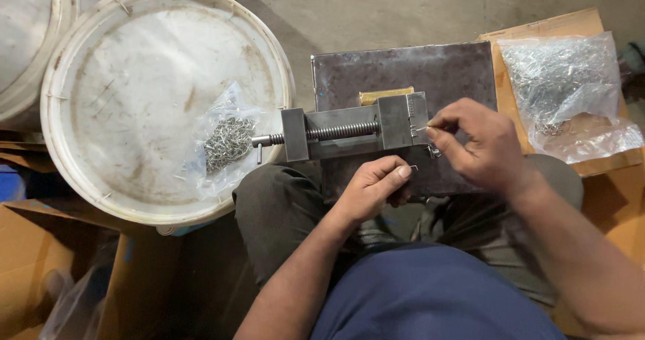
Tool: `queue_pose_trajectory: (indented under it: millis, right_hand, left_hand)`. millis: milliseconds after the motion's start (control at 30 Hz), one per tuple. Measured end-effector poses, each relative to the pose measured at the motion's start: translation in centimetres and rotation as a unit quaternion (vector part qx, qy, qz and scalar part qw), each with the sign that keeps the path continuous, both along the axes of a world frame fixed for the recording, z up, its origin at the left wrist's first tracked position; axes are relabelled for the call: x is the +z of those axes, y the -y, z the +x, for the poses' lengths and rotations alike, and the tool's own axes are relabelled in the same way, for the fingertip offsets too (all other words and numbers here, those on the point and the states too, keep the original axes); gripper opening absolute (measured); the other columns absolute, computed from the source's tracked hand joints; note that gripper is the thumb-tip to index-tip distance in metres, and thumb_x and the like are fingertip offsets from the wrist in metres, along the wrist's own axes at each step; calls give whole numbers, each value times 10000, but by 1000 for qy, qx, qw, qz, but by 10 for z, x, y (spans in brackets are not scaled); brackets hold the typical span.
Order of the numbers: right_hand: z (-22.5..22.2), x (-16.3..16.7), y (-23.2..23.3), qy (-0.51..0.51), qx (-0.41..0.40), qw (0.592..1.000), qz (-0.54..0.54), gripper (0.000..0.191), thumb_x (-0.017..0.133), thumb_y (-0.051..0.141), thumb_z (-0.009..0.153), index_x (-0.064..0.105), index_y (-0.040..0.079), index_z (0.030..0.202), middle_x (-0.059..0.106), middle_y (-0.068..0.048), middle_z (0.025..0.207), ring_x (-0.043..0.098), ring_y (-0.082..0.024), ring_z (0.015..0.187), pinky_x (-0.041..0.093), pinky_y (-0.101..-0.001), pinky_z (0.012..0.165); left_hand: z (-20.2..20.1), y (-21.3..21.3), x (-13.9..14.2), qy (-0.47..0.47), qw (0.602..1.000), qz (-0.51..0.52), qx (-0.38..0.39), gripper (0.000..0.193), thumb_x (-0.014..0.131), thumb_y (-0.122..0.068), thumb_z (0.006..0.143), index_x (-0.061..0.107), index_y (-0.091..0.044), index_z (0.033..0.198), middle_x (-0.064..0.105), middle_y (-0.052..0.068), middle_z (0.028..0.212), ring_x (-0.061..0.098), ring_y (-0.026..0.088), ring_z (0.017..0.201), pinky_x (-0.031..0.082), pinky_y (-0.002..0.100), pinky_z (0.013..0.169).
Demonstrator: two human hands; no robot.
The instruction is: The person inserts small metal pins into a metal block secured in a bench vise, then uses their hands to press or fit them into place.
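Observation:
A small steel vise (356, 133) with a threaded screw lies on a dark metal plate (403, 71) resting over my knees. My right hand (480, 145) pinches a small thin metal piece (421, 129) at the vise's jaw end. My left hand (376, 187) sits just below the vise, fingers curled, holding a tiny bent wire piece (414, 168) between thumb and forefinger. A short chain piece (434, 152) hangs below the jaw.
A white bucket lid (134, 64) at left carries a clear bag of small metal parts (228, 142). Another clear bag of shiny parts (564, 85) lies on a cardboard box (557, 25) at right. Cardboard boxes (40, 266) stand at lower left.

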State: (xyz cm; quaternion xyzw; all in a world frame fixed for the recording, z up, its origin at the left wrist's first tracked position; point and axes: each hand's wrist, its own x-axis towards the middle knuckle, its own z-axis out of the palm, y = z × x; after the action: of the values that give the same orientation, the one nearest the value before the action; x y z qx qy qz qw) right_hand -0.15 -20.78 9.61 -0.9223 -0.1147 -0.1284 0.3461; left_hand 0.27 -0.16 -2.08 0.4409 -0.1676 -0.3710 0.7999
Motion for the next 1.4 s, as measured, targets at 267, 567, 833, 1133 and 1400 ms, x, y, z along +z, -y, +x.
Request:
queue_pose_trajectory:
  millis: [267, 567, 833, 1133, 1400]
  right_hand:
    - [15, 16, -9, 5, 52, 997, -54, 121, 772, 85, 905, 688, 30, 973, 700, -108, 925, 694, -245, 785, 540, -338, 675]
    - [12, 16, -8, 42, 59, 993, -96, 141, 769, 78, 906, 712, 40, 1031, 709, -114, 975, 699, -262, 828, 555, -346, 713]
    - [-38, -13, -10, -62, 55, 991, 106, 192, 743, 118, 908, 712, 20, 1069, 708, -81, 987, 702, -187, 896, 546, -290, 804]
    - [-52, -44, -8, -142, 37, 963, 225, 161, 743, 83, 899, 705, -5, 1028, 705, -76, 994, 683, -145, 904, 540, -270, 796]
    - [-43, -31, -11, -69, 1, 983, 173, 81, 729, 43, 901, 702, 13, 971, 711, -63, 954, 678, -136, 866, 543, -264, 782]
  left_hand:
    - [0, 1, -2, 7, 1000, -11, -2, 275, 556, -266, 1106, 607, -37, 961, 614, 5, 779, 551, 82, 676, 474, 268, 621]
    - [0, 1, -1, 14, 1000, -11, -4, 263, 547, -254, 1115, 609, -36, 983, 609, 2, 775, 545, 80, 673, 473, 267, 620]
    - [1, -3, -1, 8, 999, -12, -34, 261, 545, -259, 1111, 618, -38, 994, 633, 10, 792, 563, 85, 704, 478, 272, 657]
    - [1, -6, 3, 11, 1000, -9, -26, 266, 551, -257, 1106, 632, -26, 1001, 641, 13, 795, 581, 85, 707, 493, 272, 659]
    - [-1, -3, 5, 39, 999, 10, -13, 227, 601, -239, 1088, 660, -23, 1050, 636, -7, 825, 584, 72, 735, 493, 257, 671]
